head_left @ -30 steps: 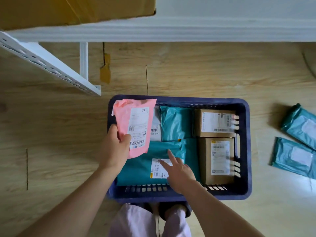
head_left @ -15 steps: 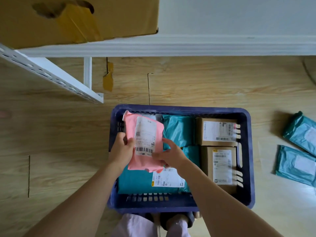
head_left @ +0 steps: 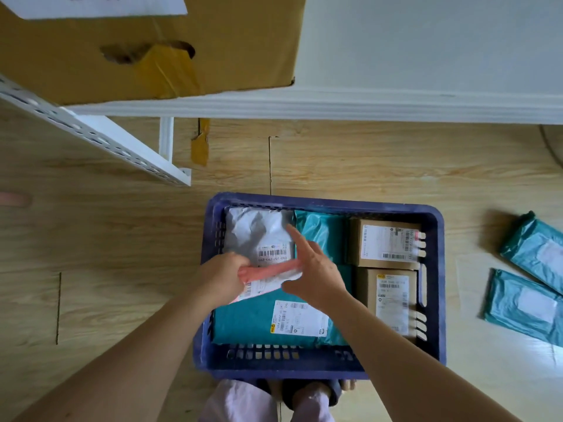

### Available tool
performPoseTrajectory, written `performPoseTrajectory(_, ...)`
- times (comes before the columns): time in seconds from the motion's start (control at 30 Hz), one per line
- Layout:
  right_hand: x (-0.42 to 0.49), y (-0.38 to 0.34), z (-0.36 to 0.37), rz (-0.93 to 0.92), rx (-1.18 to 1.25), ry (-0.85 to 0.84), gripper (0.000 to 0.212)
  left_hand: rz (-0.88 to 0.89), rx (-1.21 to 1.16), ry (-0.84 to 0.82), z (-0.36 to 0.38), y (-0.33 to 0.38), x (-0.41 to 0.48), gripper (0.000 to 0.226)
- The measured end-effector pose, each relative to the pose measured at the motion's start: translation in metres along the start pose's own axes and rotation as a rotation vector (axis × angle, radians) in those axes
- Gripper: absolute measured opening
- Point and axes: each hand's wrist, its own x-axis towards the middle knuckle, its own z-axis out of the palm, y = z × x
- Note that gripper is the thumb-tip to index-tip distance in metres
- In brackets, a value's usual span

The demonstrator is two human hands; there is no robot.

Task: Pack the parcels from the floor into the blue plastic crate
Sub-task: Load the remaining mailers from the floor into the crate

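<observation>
Gripping the bent pink parcel, left fingers curl; right fingers spread open.

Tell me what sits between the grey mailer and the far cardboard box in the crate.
A teal mailer, seen in the head view; the right hand partly overlaps it.

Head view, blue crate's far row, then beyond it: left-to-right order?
Crumpled grey plastic mailer → teal plastic mailer → labelled brown cardboard box → blue plastic crate, right wall → second teal plastic mailer, outside it.
</observation>
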Motion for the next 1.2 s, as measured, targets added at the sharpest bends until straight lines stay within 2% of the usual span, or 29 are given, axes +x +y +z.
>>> performPoseTrajectory(0.07,0.004,0.0,-0.007,0.075,0.076,-0.026,0.053,0.039,0.078,0.037,-0.01,0.007,0.0,0.035)
performPoseTrajectory(0.13,0.009,0.005,-0.011,0.181,0.156,-0.025,0.006,0.045,0.013,0.268,-0.019,0.017,0.002,0.026)
performPoseTrajectory(0.2,0.013,0.012,-0.007,0.28,0.211,-0.008,0.011,0.005,-0.177,0.582,-0.023,0.022,0.008,0.019)
performPoseTrajectory(0.27,0.013,0.014,0.001,0.452,0.458,-0.021,0.014,-0.043,-0.298,0.738,-0.019,0.022,0.015,0.035)
performPoseTrajectory(0.33,0.011,0.01,0.016,0.611,0.76,-0.101,0.026,-0.123,-0.32,0.696,-0.011,0.022,0.019,0.042)
performPoseTrajectory(0.37,0.009,0.008,0.024,0.647,0.836,-0.152,0.03,-0.177,-0.308,0.632,-0.005,0.021,0.02,0.045)
performPoseTrajectory(0.47,0.009,-0.006,0.046,0.637,0.933,-0.279,0.026,-0.316,-0.306,0.355,0.019,0.01,0.024,0.067)
performPoseTrajectory(0.53,0.016,-0.016,0.054,0.596,0.947,-0.29,0.022,-0.347,-0.299,0.214,0.032,0.001,0.025,0.082)
performPoseTrajectory(0.63,0.03,-0.019,0.058,0.497,0.947,-0.294,0.022,-0.248,-0.221,0.215,0.039,-0.009,0.023,0.082)
performPoseTrajectory(0.7,0.037,-0.015,0.06,0.461,0.938,-0.301,0.02,-0.092,-0.079,0.264,0.039,-0.014,0.021,0.076)
performPoseTrajectory(0.73,0.04,-0.011,0.063,0.448,0.857,-0.271,0.023,-0.002,0.035,0.26,0.038,-0.015,0.02,0.074)
performPoseTrajectory(0.8,0.037,-0.006,0.065,0.385,0.423,-0.096,0.041,0.127,0.245,0.18,0.04,-0.015,0.019,0.074)
performPoseTrajectory(0.87,0.026,-0.002,0.063,0.283,0.01,0.136,0.058,0.12,0.378,0.078,0.042,-0.01,0.021,0.073)
performPoseTrajectory(0.9,0.02,0.001,0.062,0.209,-0.092,0.167,0.061,0.099,0.418,0.033,0.043,-0.006,0.023,0.073)
performPoseTrajectory(0.93,0.014,0.005,0.063,0.12,-0.162,0.116,0.063,0.08,0.451,-0.007,0.043,-0.003,0.024,0.074)
performPoseTrajectory(1.03,0.0,0.021,0.069,-0.045,-0.333,-0.215,0.073,0.039,0.529,-0.099,0.042,0.006,0.028,0.083)
performPoseTrajectory(1.1,-0.004,0.032,0.065,-0.012,-0.318,-0.236,0.077,0.021,0.55,-0.11,0.039,0.012,0.028,0.084)
performPoseTrajectory(1.2,-0.01,0.036,0.052,0.058,-0.224,-0.164,0.072,0.039,0.528,-0.015,0.031,0.02,0.024,0.073)
